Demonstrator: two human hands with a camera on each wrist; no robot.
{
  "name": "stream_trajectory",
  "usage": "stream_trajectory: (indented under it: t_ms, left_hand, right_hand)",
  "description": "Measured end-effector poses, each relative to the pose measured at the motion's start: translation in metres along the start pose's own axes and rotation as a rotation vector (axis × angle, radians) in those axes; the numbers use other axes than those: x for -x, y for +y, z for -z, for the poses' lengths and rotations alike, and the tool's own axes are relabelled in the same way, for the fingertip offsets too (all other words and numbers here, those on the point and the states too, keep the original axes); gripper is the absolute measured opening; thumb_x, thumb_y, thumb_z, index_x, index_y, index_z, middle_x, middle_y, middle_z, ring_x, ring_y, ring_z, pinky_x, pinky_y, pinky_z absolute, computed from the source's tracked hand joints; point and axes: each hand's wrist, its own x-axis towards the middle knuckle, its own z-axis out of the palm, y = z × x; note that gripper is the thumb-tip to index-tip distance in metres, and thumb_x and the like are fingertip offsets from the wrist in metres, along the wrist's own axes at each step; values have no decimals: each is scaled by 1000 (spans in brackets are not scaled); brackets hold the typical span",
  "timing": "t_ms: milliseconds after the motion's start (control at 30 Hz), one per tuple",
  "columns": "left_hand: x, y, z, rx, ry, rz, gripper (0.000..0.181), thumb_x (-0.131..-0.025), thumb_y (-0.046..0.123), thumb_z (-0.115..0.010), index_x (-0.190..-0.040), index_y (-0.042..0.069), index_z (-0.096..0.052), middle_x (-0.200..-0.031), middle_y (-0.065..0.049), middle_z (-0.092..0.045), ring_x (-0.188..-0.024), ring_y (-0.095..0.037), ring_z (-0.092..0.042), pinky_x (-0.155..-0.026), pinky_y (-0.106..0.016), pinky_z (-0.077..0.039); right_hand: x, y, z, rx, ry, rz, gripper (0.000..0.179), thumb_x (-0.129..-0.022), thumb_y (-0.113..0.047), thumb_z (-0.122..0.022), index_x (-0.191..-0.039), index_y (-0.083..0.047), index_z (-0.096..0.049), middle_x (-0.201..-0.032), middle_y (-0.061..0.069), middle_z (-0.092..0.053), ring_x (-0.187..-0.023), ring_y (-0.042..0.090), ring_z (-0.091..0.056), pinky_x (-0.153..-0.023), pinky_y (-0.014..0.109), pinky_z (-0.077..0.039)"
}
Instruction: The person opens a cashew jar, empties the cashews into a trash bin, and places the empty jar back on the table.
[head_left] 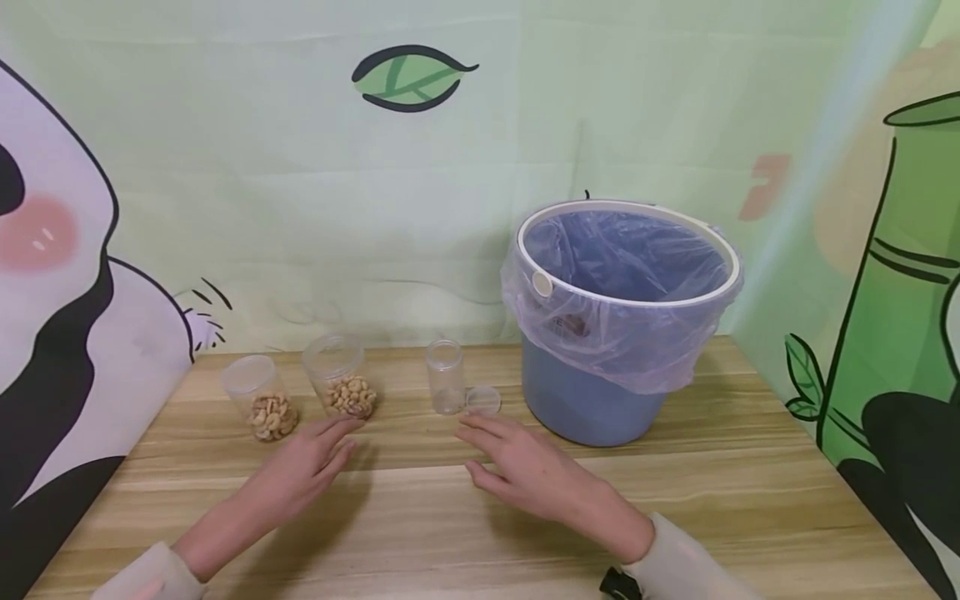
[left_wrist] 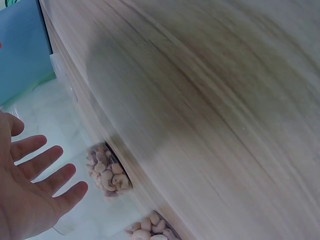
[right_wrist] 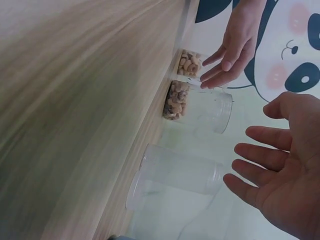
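My left hand (head_left: 303,467) hovers over the table with fingers extended and holds nothing. Closest to it are two clear jars partly filled with cashews: a lidded-looking jar (head_left: 251,379) at the far left and a wider jar (head_left: 332,358) beside it. My right hand (head_left: 525,467), fingers spread, is also free of any object. Just beyond its fingertips stands a slim clear jar (head_left: 446,375) with no nuts visible in it, and a round clear lid (head_left: 483,400) lies at its foot. In the right wrist view the slim jar (right_wrist: 180,170) appears apart from the fingers.
A blue bucket (head_left: 581,408) lined with a translucent plastic bag (head_left: 630,354) stands at the back right of the wooden table (head_left: 420,533). Behind the table hangs a printed cloth (head_left: 300,208) with panda and bamboo drawings.
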Motion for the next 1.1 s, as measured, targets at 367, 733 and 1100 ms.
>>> stream_trajectory:
  t_ms: [367,733,1100]
  left_hand:
    - [1,-2,1,-31,1,21,34,-104,19,-58,-132,0,-63,-128,-19,-65,-120,-40,-61,-101,-56,-48]
    - [5,-8,4,-37,-3,59,37,-105,21,-58,-135,0,-60,-130,-19,-65,-119,-40,-62,-100,-56,-49]
    - [8,-13,3,-42,15,44,35,-103,18,-59,-132,-1,-61,-128,-20,-65,-117,-39,-63,-99,-56,-50]
  right_hand:
    - [-10,-3,-3,-25,15,27,40,-99,-22,-63,-136,-5,-62,-138,9,-62,-133,25,-55,-112,37,-42]
    - [-20,-5,-6,-90,-14,27,39,-100,-19,-62,-137,-6,-61,-140,10,-61,-132,25,-56,-111,35,-43]
    - [-28,-10,-6,-105,-40,4,41,-102,-22,-60,-140,-7,-59,-140,9,-62,-129,23,-59,-108,36,-46]
